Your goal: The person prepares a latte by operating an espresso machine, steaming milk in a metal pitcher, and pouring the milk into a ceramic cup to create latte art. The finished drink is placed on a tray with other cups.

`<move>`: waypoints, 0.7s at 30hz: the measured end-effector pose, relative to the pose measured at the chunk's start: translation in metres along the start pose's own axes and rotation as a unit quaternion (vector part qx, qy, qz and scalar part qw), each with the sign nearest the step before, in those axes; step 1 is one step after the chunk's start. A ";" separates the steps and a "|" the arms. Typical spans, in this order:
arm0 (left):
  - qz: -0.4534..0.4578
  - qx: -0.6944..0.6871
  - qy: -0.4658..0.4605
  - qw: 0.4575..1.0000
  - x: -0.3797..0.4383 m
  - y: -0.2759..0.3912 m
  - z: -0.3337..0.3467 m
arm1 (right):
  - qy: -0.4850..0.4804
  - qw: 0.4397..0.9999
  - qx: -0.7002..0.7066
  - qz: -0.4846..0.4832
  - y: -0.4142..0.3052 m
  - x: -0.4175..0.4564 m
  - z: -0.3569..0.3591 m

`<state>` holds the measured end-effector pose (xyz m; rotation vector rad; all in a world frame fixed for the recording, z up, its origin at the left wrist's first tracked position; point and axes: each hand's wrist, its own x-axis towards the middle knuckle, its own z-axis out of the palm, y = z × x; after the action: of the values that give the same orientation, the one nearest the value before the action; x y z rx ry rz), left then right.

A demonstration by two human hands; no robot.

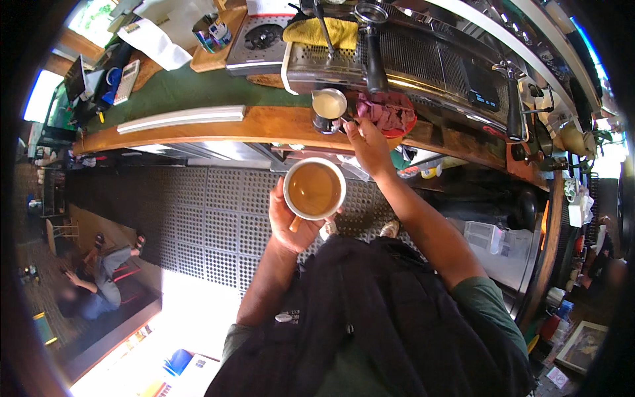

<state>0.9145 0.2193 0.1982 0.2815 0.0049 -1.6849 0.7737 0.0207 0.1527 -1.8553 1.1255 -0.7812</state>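
Observation:
A white cup (315,217) of light brown coffee (312,186) rests in my left hand (292,235), the palm beneath it and the fingers around its side. Above the counter's front edge, a steel milk pitcher (330,93) holds pale, creamy milk. Its handle side is gripped by my right hand (369,149), though the fingers partly hide the handle. Whether the pitcher stands on the counter or is slightly lifted, I cannot tell. Just right of it sits a red bowl (412,119) with crumpled pinkish-purple cloths (387,114).
An espresso machine (421,64) spans the far right, with a portafilter (374,54) and a yellow cloth (322,33). The green-topped counter (208,89) has a wooden edge. A perforated rubber mat (213,218) covers the floor. A person (99,288) sits at lower left.

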 end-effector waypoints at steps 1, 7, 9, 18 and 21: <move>0.003 -0.012 -0.017 1.000 -0.002 0.002 0.000 | 0.007 0.998 0.055 -0.039 0.004 0.005 0.008; 0.051 0.032 0.030 0.998 -0.016 0.008 0.001 | 0.051 0.925 0.376 0.017 0.001 0.000 0.041; 0.064 0.048 0.022 0.997 -0.022 0.009 -0.001 | 0.058 0.903 0.425 0.009 -0.003 -0.003 0.045; 0.105 0.075 0.052 0.990 -0.035 0.013 -0.007 | 0.098 0.938 0.326 -0.064 0.016 0.001 0.058; 0.099 0.140 0.052 0.984 -0.037 0.015 -0.003 | 0.080 0.977 0.198 -0.014 0.022 0.003 0.054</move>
<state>0.9332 0.2534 0.2048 0.5634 -0.1794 -1.4700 0.8099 0.0295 0.1076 -1.4974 0.9576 -1.1007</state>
